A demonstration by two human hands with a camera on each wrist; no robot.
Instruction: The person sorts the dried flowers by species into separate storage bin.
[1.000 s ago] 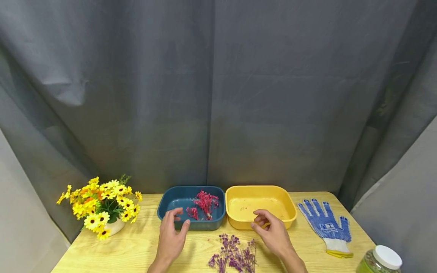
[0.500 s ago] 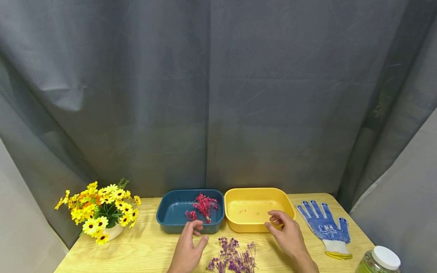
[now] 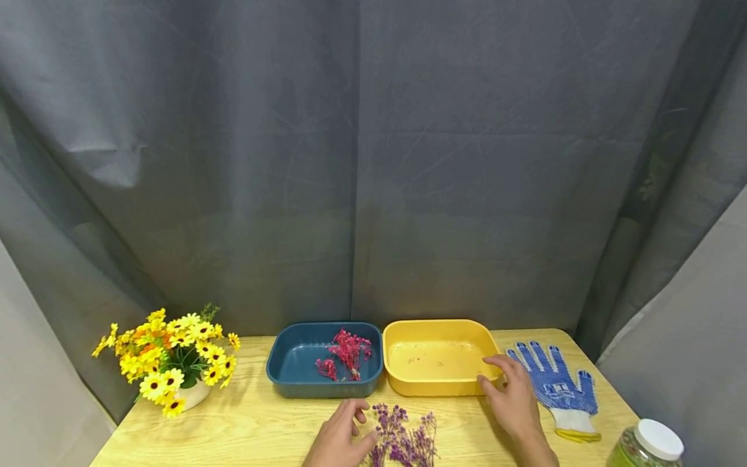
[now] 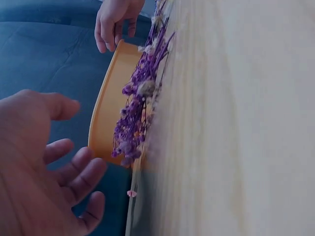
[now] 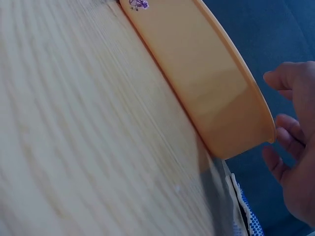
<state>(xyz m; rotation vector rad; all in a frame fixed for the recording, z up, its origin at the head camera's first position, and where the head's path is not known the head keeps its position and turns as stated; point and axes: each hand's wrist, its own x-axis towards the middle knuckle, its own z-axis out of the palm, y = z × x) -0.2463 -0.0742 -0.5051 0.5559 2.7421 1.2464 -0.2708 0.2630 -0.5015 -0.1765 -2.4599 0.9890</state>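
Note:
Purple dried flowers [image 3: 404,436] lie on the table in front of the yellow tray [image 3: 441,387]. Just left of them hovers my left hand [image 3: 341,436], its fingers loosely bent and holding nothing; its thumb overlaps the stems in the head view. In the left wrist view the blossoms [image 4: 129,123] show beyond the spread fingers. My right hand [image 3: 513,397] is at the front right corner of the yellow tray, fingers apart, with nothing in its grasp. The right wrist view shows its fingertips right by the tray's rim [image 5: 256,93]. Pink dried flowers [image 3: 349,350] lie in the blue tray [image 3: 292,389].
A blue-and-white work glove [image 3: 560,389] lies right of the yellow tray. A white-lidded jar [image 3: 658,440] stands at the front right. At the left is a white pot of yellow artificial flowers [image 3: 175,357]. A grey curtain [image 3: 362,162] hangs behind the table.
My left hand has moved right and toward me, from the blue tray to beside the purple flowers. My right hand has moved right along the yellow tray to its corner.

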